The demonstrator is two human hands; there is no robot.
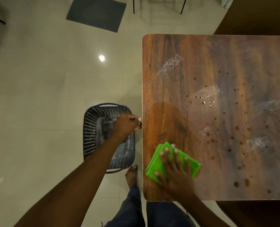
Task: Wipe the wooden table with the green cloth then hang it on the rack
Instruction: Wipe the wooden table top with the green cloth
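Right hand (pixel 175 171) is lying flat on the green cloth (pixel 154 166), fingers straight and slightly spread, palm pressing it down. No pinch, just flat pressure. The cloth is folded into a thick pad and is sitting on the wooden table (pixel 177 89) at its near-left corner, just inside the left edge.

Left hand (pixel 126 125) is reaching out to the table's left edge, about midway along it. Fingers are curled and their tips are touching the edge (cannot tell if they're actually gripping it or just resting against it). That hand is hanging directly over a dark perforated plastic basket (pixel 93 128), which is standing on the tiled floor (pixel 37 95) just beside the table.

The tabletop is showing scattered brown droplets (pixel 236 128) across its middle and right side, well apart from the cloth. Whitish smears (pixel 170 64) are showing further up and to the right.

A bare foot (pixel 132 175) is standing between the basket and the table's near corner, with dark trousers below it. A dark mat (pixel 96 13) is lying on the floor at the far side. A ceiling light is reflecting as a bright spot (pixel 101 58) on the tiles.
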